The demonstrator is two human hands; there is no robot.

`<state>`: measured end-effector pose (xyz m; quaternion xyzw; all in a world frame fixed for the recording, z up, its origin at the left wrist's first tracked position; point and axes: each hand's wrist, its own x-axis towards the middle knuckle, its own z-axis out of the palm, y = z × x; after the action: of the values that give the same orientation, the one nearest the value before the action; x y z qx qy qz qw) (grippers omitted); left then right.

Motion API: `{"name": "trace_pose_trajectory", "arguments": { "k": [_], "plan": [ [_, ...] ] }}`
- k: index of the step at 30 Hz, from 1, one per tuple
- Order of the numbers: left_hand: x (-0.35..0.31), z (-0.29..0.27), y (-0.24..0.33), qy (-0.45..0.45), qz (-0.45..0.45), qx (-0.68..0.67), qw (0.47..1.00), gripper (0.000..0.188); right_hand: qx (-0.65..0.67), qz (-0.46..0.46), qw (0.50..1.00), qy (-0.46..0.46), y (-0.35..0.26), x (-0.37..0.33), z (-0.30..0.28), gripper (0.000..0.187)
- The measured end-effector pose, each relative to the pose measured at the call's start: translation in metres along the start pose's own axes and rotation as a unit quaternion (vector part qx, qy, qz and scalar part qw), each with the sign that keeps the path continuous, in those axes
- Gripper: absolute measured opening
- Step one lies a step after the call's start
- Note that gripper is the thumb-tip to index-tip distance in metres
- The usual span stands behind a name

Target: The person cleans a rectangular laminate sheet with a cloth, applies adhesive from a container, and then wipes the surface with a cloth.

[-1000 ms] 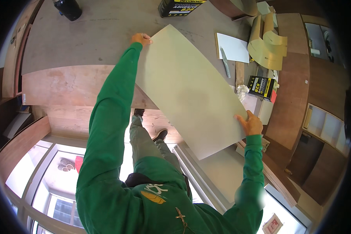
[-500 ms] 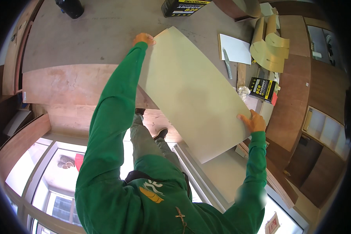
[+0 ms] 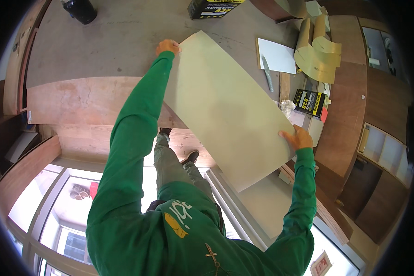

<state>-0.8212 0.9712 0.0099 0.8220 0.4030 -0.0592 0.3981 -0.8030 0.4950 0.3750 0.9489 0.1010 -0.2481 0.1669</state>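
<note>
A large pale cream rectangular sheet (image 3: 230, 110) lies slanted across the worktable, its near corner jutting past the table's front edge. At its far left corner, my left hand (image 3: 168, 46) is closed on the edge. My right hand (image 3: 299, 137) grips the right edge near the lower right corner, thumb on top and the other fingers partly hidden beneath. Just beyond the right hand are a crumpled whitish wad (image 3: 287, 107) and a black and yellow adhesive tin (image 3: 309, 102).
The brown worktable (image 3: 119, 41) holds a dark container (image 3: 80, 11) and another adhesive tin (image 3: 214, 8). To the right lie a white board (image 3: 277, 56), a long blade-like tool (image 3: 267, 73) and curved gold sheets (image 3: 315, 57). A wooden panel (image 3: 83, 99) runs along the table's front.
My right hand has shifted very slightly up along the sheet's edge. The sheet and my left hand stay almost where they were; the view has tilted a little.
</note>
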Motion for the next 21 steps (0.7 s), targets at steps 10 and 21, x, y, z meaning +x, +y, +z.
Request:
{"name": "trace_pose_trajectory", "arguments": {
  "k": [10,21],
  "plan": [
    [0.015,0.001,0.005,-0.040,0.006,0.065,0.997,0.030,0.020,-0.008,1.000,-0.010,0.007,0.004,-0.009,0.060],
    [0.068,0.008,0.013,-0.190,0.113,0.308,0.925,0.044,0.005,-0.004,1.000,-0.016,0.025,0.019,0.004,0.069]
  ]
}}
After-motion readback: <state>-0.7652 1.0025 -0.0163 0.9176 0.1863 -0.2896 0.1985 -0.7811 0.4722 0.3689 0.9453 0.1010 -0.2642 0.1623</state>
